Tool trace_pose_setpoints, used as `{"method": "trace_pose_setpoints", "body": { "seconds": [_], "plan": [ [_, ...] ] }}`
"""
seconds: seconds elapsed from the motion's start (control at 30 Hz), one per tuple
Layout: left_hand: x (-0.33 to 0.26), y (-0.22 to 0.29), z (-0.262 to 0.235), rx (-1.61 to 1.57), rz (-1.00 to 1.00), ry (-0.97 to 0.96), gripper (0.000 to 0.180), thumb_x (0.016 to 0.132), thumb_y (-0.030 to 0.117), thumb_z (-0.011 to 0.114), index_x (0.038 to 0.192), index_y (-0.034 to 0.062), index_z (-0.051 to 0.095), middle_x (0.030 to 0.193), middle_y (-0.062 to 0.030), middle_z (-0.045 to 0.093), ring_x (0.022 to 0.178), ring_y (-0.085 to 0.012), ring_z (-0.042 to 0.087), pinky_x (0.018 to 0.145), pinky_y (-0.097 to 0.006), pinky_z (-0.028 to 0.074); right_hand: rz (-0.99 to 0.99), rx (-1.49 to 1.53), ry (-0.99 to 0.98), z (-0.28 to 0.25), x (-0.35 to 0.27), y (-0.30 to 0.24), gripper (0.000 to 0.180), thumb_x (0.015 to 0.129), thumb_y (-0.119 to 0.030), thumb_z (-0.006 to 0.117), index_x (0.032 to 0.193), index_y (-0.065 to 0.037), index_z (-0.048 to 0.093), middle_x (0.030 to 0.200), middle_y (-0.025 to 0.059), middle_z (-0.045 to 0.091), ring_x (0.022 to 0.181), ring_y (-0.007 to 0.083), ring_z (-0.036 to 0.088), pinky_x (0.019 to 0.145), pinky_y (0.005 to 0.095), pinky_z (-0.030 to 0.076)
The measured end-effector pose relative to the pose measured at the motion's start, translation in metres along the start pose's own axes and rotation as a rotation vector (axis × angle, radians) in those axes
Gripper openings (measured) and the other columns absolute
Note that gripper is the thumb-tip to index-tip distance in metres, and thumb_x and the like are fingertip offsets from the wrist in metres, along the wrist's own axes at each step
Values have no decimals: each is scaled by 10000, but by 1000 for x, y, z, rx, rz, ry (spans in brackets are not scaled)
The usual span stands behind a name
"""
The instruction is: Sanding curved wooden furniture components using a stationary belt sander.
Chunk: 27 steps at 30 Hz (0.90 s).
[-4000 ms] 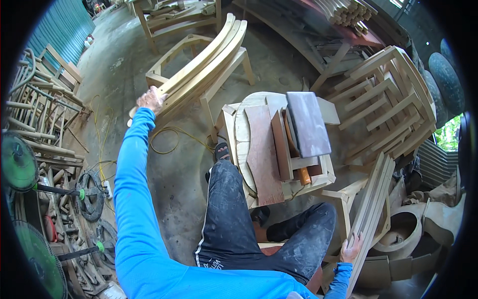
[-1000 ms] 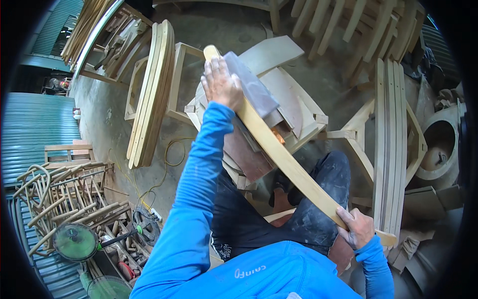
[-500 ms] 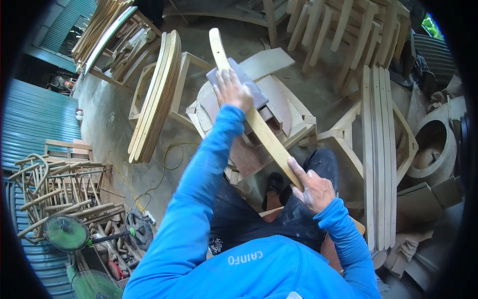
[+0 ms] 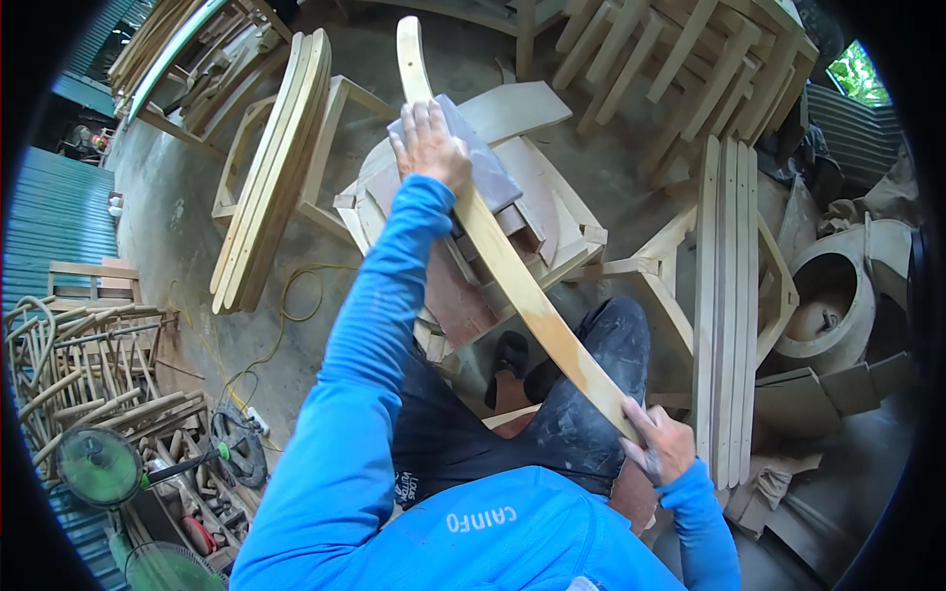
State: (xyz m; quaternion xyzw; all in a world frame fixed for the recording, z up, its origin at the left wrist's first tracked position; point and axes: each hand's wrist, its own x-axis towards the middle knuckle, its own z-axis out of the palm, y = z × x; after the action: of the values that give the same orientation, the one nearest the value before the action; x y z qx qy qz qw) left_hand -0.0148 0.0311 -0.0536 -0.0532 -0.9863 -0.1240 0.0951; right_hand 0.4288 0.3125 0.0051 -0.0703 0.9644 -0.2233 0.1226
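A long curved wooden slat [image 4: 512,266] runs from the upper middle down to my right knee. My left hand [image 4: 430,146] presses a grey sanding block [image 4: 471,148] against the slat's upper part, over a low wooden stool [image 4: 552,246] stacked with flat boards. The slat's lower end is gripped by my right hand [image 4: 658,443] beside my dark trousers.
A stack of curved slats [image 4: 271,167] rests on a wooden frame at the left. Straight slats [image 4: 727,295] stand at the right, wooden frames [image 4: 680,59] behind them. A yellow cable [image 4: 286,315] crosses the concrete floor. Rattan pieces and green fans [image 4: 99,463] lie at lower left.
The slat has slid further away from me and up the picture. My right hand has shifted from mid-slat down to its lower end. My left hand stays on the block.
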Motion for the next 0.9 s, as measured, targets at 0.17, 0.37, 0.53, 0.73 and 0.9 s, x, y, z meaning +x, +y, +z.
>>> {"method": "trace_pose_setpoints", "body": {
  "seconds": [0.17,0.37,0.53,0.73,0.9],
  "plan": [
    [96,-34,10,-31,27,42,698,966,313,507,1600,68,344,1690,-172,256,1596,-345,150,1272,-588,140,14,-26,62,5,84,-29,751,892,-319,758,1571,-279,440,839,146,552,664,355,636,601,471,527],
    [58,-31,7,65,-178,74,671,995,322,416,1631,125,324,1715,-188,199,1608,-362,92,1276,-596,76,-22,7,95,18,128,-53,765,934,-349,707,1610,-320,349,848,170,580,667,405,639,635,518,542],
    [-56,28,-1,-32,-197,-71,787,914,319,493,1638,83,296,1715,-232,161,1604,-405,55,1253,-660,9,18,40,124,25,95,-51,787,892,-325,749,1595,-233,408,851,192,632,743,413,663,662,510,542],
    [-101,35,-11,-87,-225,-3,814,894,330,553,1627,81,301,1700,-226,197,1598,-409,81,1240,-678,22,-50,67,165,24,38,-41,833,797,-277,810,1535,-121,454,982,201,639,840,431,669,699,499,553],
    [-50,32,-17,-133,-191,-32,807,900,332,539,1627,77,300,1695,-226,211,1595,-402,113,1244,-673,24,-158,57,373,19,42,-36,634,782,-242,859,1352,-98,621,944,128,708,799,319,731,736,427,594]
  ]
}}
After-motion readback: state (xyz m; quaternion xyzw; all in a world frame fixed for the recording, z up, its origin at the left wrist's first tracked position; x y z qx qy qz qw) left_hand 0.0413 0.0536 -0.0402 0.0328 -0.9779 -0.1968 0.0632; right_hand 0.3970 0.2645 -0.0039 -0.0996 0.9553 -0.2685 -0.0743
